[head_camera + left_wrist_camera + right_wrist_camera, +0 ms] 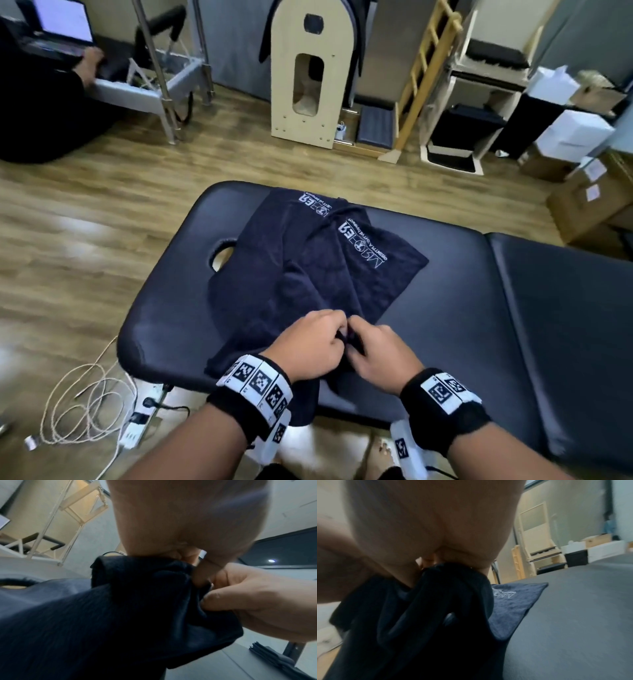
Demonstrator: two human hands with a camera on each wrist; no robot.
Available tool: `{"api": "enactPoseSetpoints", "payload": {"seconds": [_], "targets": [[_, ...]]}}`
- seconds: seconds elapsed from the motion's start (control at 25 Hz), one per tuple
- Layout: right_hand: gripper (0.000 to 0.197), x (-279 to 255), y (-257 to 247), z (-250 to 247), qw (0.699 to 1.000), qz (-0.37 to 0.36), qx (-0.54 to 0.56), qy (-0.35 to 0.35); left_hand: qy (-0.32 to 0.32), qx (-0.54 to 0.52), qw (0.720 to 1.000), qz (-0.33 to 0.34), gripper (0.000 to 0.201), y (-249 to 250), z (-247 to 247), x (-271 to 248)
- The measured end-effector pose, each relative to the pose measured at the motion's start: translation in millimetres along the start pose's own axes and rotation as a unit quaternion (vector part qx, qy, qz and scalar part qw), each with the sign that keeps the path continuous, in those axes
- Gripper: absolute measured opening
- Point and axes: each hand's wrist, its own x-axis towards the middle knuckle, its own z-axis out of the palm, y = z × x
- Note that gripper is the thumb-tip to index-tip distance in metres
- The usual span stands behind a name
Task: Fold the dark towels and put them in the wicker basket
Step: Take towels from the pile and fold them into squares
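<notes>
Dark navy towels [308, 267] with white lettering lie crumpled and overlapping on the black padded table [445, 308]. Near the table's front edge my left hand [315, 339] and right hand [373, 349] meet, both pinching the near edge of one dark towel [137, 608], which hangs over the front of the table. In the right wrist view the bunched cloth [436, 601] is held in my fingers, and a flat towel corner [518, 599] with lettering lies behind it. No wicker basket is in view.
The table has a face hole [222, 253] at its left. On the wooden floor lie a coiled cable [78, 404] and a power strip [137, 418]. A wooden arched stand [311, 72], a ladder [421, 78], cardboard boxes [589, 205] and a person at a laptop [65, 24] are beyond.
</notes>
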Motion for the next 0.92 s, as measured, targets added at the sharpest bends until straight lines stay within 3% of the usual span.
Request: {"api": "enactPoseSetpoints", "payload": {"seconds": [0.2, 0.4, 0.52, 0.6, 0.72, 0.8, 0.92], "targets": [[0.017, -15.3, 64.0, -16.9, 0.995, 0.083, 0.017, 0.060, -0.057, 0.170, 0.984, -0.019, 0.026, 25.4, 6.3, 27.2], [0.012, -44.0, 149.9, -50.7, 0.974, 0.162, 0.100, 0.126, -0.051, 0.221, 0.972, -0.060, 0.023, 70.3, 38.4, 73.4], [0.015, -74.6, 215.3, -75.9, 0.958, 0.194, 0.119, 0.173, -0.038, 0.193, 0.977, -0.077, 0.012, 110.3, 64.1, 107.8], [0.013, -97.3, 261.4, -93.3, 0.943, 0.230, 0.127, 0.202, -0.017, 0.115, 0.989, -0.087, 0.010, 140.2, 87.5, 134.2], [0.012, -130.3, 318.1, -115.9, 0.923, 0.296, 0.130, 0.208, -0.013, 0.032, 0.998, -0.045, 0.014, 191.4, 128.8, 169.6], [0.013, -149.7, 340.0, -131.8, 0.919, 0.289, 0.138, 0.228, -0.023, 0.031, 0.999, -0.003, 0.016, 227.3, 158.4, 191.5], [0.028, -166.0, 330.5, -154.8, 0.942, 0.137, 0.202, 0.229, -0.026, 0.073, 0.996, 0.044, 0.014, 264.9, 188.0, 216.6]]}}
